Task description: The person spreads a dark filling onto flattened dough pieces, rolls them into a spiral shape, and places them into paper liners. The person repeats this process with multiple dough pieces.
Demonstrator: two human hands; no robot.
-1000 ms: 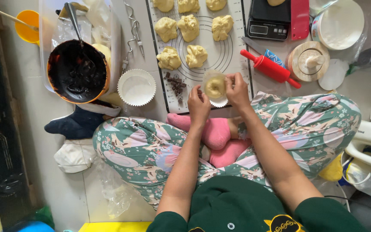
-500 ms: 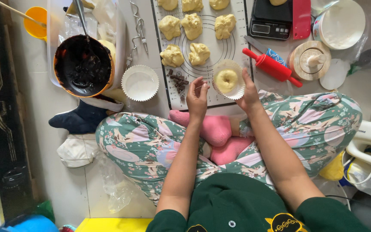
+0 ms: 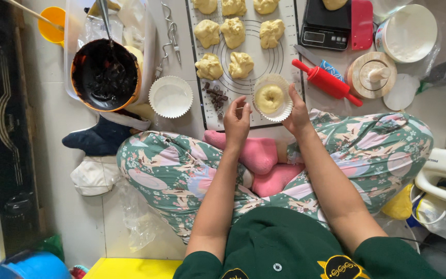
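Head view, looking down on crossed legs and floor workspace. Right hand [image 3: 298, 111] grasping rim of paper cup [image 3: 273, 98], thumb up against the right side of the fluted wall; cup sitting on near edge of baking mat [image 3: 285, 62], dough ring [image 3: 269, 98] inside. Left hand [image 3: 237, 120] loosely curled, fingertips near chocolate bits [image 3: 216, 97] at mat's near-left edge; cannot tell whether anything pinched. Empty second cup [image 3: 171, 96] left of mat, beside bowl [image 3: 105, 75] of dark filling. Dough lumps [image 3: 241, 64] farther up mat. Red rolling pin [image 3: 326, 81] and scale [image 3: 326, 23] to right. Judgement: cup light, thin-walled, easily crushed or deformed; dough soft, tacky, dents under pressure. Best taken by rim or supported from beneath, light pinch only; not squeezed at the sides.
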